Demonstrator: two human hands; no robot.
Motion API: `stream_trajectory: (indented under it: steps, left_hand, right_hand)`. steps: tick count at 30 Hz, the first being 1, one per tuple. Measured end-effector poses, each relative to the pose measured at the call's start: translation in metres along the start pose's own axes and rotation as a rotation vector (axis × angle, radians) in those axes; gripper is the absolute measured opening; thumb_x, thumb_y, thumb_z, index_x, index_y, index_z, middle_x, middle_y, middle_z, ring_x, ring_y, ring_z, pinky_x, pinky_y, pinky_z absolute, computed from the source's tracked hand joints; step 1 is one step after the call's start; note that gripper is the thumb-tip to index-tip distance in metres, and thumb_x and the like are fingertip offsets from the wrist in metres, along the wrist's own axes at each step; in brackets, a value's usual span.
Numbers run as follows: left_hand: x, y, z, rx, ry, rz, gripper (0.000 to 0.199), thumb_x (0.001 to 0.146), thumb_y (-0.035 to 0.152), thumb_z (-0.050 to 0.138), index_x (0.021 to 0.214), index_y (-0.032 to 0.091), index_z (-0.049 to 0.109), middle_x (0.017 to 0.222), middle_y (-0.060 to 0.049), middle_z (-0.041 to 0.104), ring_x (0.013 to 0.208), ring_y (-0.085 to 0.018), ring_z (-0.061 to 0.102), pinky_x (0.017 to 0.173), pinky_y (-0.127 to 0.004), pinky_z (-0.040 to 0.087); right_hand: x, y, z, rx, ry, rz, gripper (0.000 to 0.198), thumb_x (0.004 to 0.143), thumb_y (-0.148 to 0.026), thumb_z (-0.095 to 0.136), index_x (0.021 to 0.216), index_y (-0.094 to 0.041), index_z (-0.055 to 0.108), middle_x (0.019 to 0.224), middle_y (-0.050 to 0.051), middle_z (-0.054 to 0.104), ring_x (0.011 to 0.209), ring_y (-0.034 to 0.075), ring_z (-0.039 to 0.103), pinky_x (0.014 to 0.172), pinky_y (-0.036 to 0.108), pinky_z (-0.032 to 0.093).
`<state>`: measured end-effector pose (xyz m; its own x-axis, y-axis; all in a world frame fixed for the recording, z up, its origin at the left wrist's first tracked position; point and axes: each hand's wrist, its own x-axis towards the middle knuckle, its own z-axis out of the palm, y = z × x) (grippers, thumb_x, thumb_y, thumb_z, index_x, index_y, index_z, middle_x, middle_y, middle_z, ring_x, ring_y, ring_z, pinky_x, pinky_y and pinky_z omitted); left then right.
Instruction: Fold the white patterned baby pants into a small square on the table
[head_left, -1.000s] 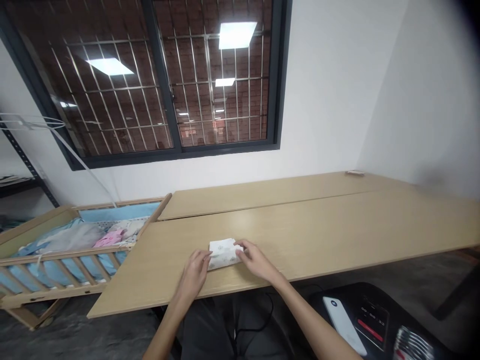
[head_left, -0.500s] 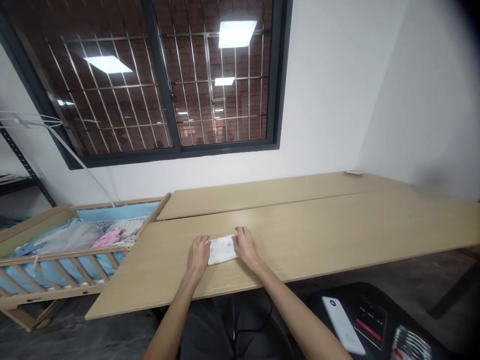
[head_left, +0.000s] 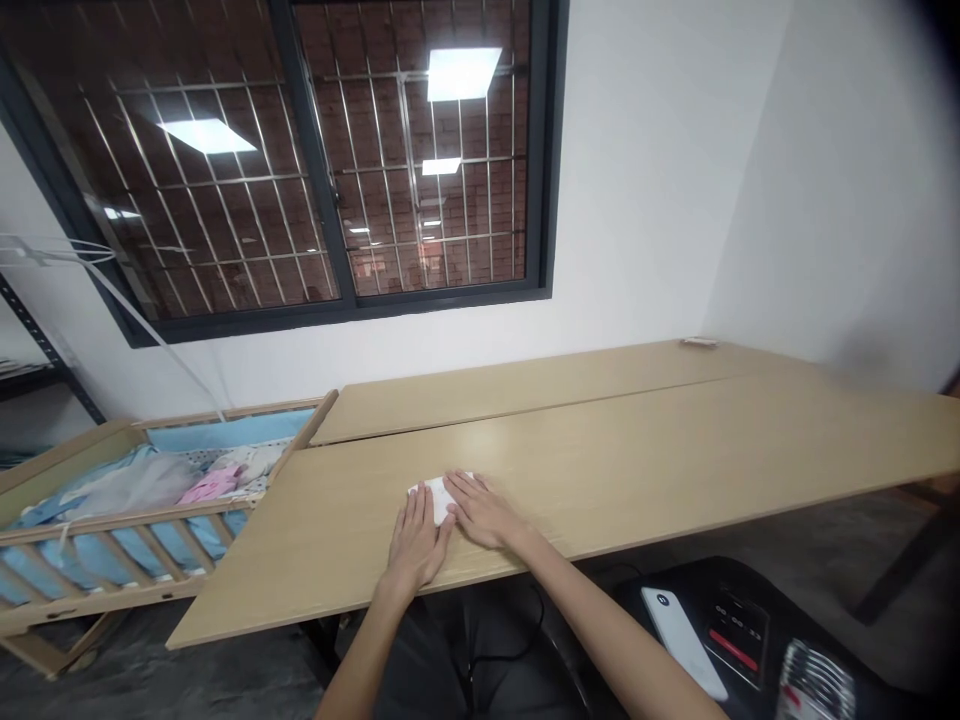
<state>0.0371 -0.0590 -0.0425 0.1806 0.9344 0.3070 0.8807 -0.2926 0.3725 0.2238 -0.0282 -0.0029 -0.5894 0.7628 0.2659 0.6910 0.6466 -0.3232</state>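
Note:
A small folded white cloth (head_left: 442,500) with a faint print lies on the light wooden table (head_left: 600,450), close to its front edge. Flat across the cloth's left part rests my left hand (head_left: 418,540), fingers stretched out. My right hand (head_left: 480,510) lies over the right part, its fingers also extended and pressed down on the fabric. Between the two hands a patch of the cloth shows; the rest is hidden under the fingers.
A wooden crib (head_left: 127,590) with blue lining and a pink cloth (head_left: 214,484) stands at the left. On a black seat at lower right lie a white phone (head_left: 682,640) and a phone with a timer (head_left: 735,635). A small object (head_left: 699,343) sits at the table's back.
Both hands went from holding the cloth's left and right edges to lying flat on top of it, closer together. The view shifted slightly.

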Motion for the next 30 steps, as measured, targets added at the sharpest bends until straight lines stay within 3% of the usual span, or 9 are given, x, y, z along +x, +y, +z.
stream_trajectory:
  steps: [3,7,10,14,21,26,30]
  left_hand:
    - [-0.004,-0.009,-0.006,0.033,-0.001,0.007,0.079,0.099,0.061,0.024,0.153,0.003,0.026,0.160,-0.022,0.021,0.150,-0.037,0.017,0.119,-0.056,0.022]
    - [-0.006,-0.014,-0.012,0.052,0.035,0.097,0.072,0.099,0.055,0.033,0.150,0.005,0.034,0.159,-0.021,0.028,0.150,-0.033,0.020,0.121,-0.050,0.021]
    - [-0.003,-0.014,-0.013,0.028,0.059,0.173,0.066,0.096,0.053,0.043,0.146,0.010,0.040,0.152,-0.019,0.042,0.143,-0.032,0.037,0.116,-0.049,0.031]
    - [0.005,-0.016,-0.014,-0.015,0.070,0.167,0.059,0.091,0.046,0.055,0.139,0.013,0.049,0.146,-0.018,0.049,0.135,-0.033,0.047,0.112,-0.050,0.037]
    - [0.013,-0.021,-0.028,-0.140,0.102,0.155,0.043,0.085,0.012,0.048,0.127,0.019,0.059,0.132,-0.010,0.062,0.128,-0.025,0.053,0.110,-0.045,0.042]
    - [0.010,-0.021,-0.049,-0.263,0.190,0.085,0.029,0.091,0.022,0.047,0.113,0.020,0.064,0.116,-0.010,0.066,0.114,-0.026,0.061,0.103,-0.046,0.048]
    - [0.001,-0.018,-0.060,-0.381,0.228,-0.021,0.034,0.094,0.034,0.046,0.123,0.016,0.053,0.106,-0.011,0.070,0.095,-0.022,0.070,0.083,-0.036,0.056]
  right_hand:
    - [-0.006,0.003,-0.008,0.019,-0.008,0.043,0.062,0.105,-0.047,0.023,0.157,-0.014,0.027,0.163,0.013,0.022,0.152,0.024,0.014,0.122,0.047,0.012]
    - [-0.013,0.006,-0.017,0.000,0.036,-0.005,0.070,0.100,-0.053,0.038,0.156,-0.012,0.028,0.165,0.015,0.013,0.153,0.028,0.007,0.122,0.048,0.011]
    - [-0.014,0.010,-0.019,0.034,0.018,-0.053,0.078,0.092,-0.050,0.054,0.155,-0.011,0.031,0.161,0.019,0.027,0.150,0.030,0.021,0.121,0.048,0.016]
    - [-0.011,0.019,-0.013,0.115,0.031,-0.006,0.073,0.084,-0.034,0.060,0.151,-0.014,0.039,0.154,0.018,0.040,0.144,0.029,0.034,0.117,0.046,0.024]
    - [0.008,0.022,-0.015,0.158,0.130,0.028,0.050,0.073,-0.014,0.055,0.123,-0.017,0.062,0.130,0.013,0.063,0.124,0.029,0.053,0.107,0.046,0.032]
    - [0.025,0.017,-0.037,0.357,0.172,0.086,0.032,0.078,-0.021,0.060,0.110,-0.020,0.061,0.101,0.005,0.069,0.096,0.023,0.061,0.094,0.038,0.042]
    - [0.049,0.017,-0.045,0.672,0.219,0.131,0.047,0.081,-0.030,0.066,0.123,-0.019,0.048,0.098,0.004,0.065,0.082,0.018,0.062,0.071,0.028,0.049]
